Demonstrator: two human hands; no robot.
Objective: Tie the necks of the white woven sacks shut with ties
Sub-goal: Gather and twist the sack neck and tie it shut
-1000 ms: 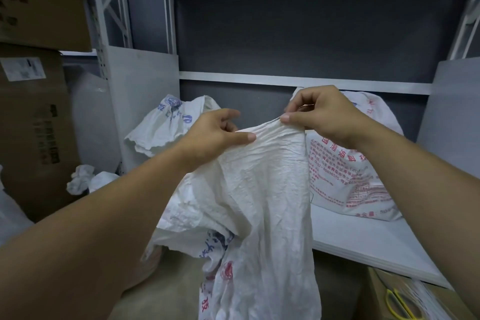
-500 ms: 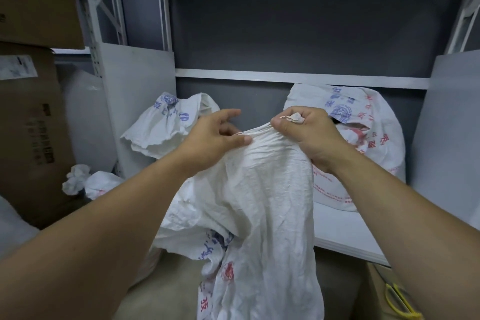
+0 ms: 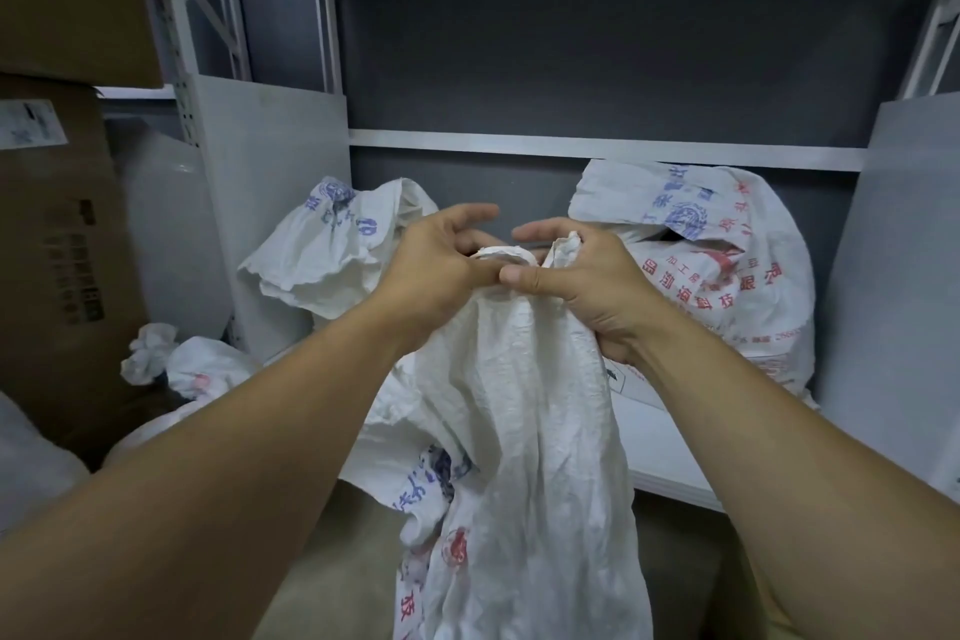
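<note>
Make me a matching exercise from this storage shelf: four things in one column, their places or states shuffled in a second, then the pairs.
Things
1. front sack
2. red-lettered sack
3. blue-printed sack
4. cardboard box

Places or states
A. far left edge of view
B. neck gathered by left hand and right hand
C. on the shelf, right side
D. slumped beside the left panel

Pairs: 1-B, 2-C, 3-D, 4-A.
</note>
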